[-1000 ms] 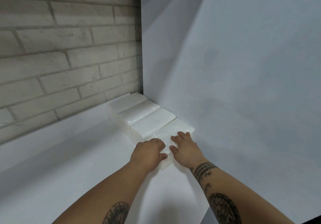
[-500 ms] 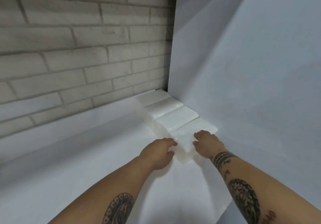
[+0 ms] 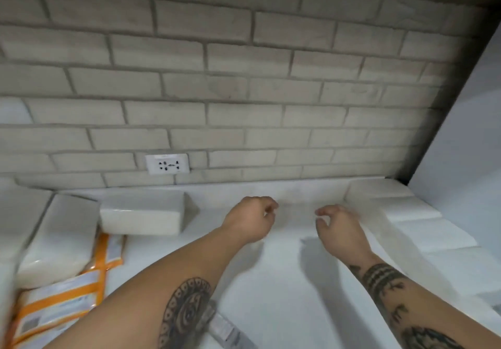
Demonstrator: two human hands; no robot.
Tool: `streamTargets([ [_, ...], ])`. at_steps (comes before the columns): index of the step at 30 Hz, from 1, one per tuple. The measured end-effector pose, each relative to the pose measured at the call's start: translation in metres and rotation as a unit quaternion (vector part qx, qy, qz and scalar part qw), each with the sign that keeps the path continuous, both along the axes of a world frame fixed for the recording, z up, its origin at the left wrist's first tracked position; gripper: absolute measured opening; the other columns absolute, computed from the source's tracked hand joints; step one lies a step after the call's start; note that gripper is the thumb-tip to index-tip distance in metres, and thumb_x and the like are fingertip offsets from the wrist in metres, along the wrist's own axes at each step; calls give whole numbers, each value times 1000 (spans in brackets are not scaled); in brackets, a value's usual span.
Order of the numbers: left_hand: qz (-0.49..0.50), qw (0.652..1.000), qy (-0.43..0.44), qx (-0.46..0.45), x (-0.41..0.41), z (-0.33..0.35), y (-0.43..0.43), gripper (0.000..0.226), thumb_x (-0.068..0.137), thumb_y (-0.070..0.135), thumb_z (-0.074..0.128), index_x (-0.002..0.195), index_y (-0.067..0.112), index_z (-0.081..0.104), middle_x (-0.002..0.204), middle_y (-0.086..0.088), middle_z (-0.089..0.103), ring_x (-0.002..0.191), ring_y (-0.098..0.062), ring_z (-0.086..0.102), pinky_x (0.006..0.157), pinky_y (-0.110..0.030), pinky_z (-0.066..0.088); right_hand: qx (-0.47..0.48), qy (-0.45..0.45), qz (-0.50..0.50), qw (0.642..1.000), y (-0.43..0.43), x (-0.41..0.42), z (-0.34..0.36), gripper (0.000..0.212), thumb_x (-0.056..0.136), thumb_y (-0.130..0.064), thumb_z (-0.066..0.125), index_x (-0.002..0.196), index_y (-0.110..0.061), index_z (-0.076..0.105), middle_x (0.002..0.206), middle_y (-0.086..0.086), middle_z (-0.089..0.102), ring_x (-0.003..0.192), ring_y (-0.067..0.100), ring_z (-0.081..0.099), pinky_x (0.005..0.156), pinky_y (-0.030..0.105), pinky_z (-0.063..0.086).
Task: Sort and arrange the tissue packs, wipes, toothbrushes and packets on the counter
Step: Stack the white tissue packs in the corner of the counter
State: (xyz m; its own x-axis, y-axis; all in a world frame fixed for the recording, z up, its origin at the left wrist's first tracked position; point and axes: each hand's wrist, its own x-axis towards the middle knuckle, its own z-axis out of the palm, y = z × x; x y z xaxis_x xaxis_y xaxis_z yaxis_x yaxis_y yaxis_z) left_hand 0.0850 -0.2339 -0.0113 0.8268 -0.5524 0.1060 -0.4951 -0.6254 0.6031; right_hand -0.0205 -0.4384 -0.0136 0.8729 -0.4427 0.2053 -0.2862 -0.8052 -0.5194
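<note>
Both hands have come off the row of tissue packs (image 3: 423, 220) along the right wall. Now the left hand (image 3: 249, 220) and right hand (image 3: 340, 226) hover over the counter (image 3: 284, 281), fingers loosely curled, holding nothing. A single tissue pack (image 3: 141, 214) and orange-striped packets (image 3: 62, 302) lie at the left.

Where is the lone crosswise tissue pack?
Head view, left side: the tissue pack lies on the counter just below the wall socket, left of the left hand.
</note>
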Motion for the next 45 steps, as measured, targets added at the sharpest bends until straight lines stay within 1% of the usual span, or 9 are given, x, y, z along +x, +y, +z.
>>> streamTargets([
  [5,125,992,-24,3,37,17,150,34,95,27,50,124,30,68,125,2,70,115,-20,64,96,-27,51,40,-12,123,991,164,57,12,28,95,-21,60,121,-23,71,129,-5,63,124,17,56,104,27,42],
  [14,351,935,-35,-40,73,10,400,32,91,22,51,113,33,71,116,2,72,106,-22,67,90,-31,55,117,15,256,959,397,117,-2,29,93,-22,61,120,-25,70,120,-8,65,113,14,61,93,20,42],
  [23,596,802,3,-45,91,-18,551,54,82,42,65,135,31,56,146,-3,48,136,-33,37,105,-48,37,160,59,339,925,557,154,-7,35,94,-27,62,128,-25,66,125,-5,66,117,15,61,96,18,42],
  [28,589,793,145,-58,103,-48,597,98,59,71,77,141,29,43,157,-10,20,138,-46,27,114,-57,29,120,165,391,897,605,170,-9,54,99,-33,54,151,-24,45,157,1,45,141,24,44,116,34,38],
  [32,581,794,146,-99,108,-58,608,86,64,54,82,137,30,43,139,-10,34,126,-43,40,107,-52,40,85,189,391,897,614,177,-22,29,101,-19,48,124,-8,62,131,11,60,129,34,52,105,33,43],
  [35,586,793,122,-118,110,-58,614,78,69,48,80,137,29,46,132,-10,40,124,-42,43,100,-47,43,83,176,379,905,611,177,-25,30,100,-15,47,123,-4,62,133,13,59,124,31,54,102,34,44],
  [38,600,778,81,-169,109,-48,619,73,69,45,78,135,29,52,131,-9,45,125,-39,44,101,-46,44,159,184,352,904,607,178,-22,23,97,-12,50,109,4,60,108,22,63,98,33,60,83,35,48],
  [42,616,751,4,-236,105,-23,616,67,65,47,76,128,28,59,127,-9,55,123,-39,50,97,-44,48,237,199,330,892,603,176,-7,41,100,-22,57,138,-8,57,145,12,56,121,22,59,94,26,48],
  [45,582,753,-66,-299,99,2,606,64,63,49,77,122,31,62,124,-6,58,120,-33,55,97,-39,48,305,171,298,888,601,176,8,40,102,-26,55,137,-7,58,143,16,58,119,29,60,89,32,50],
])
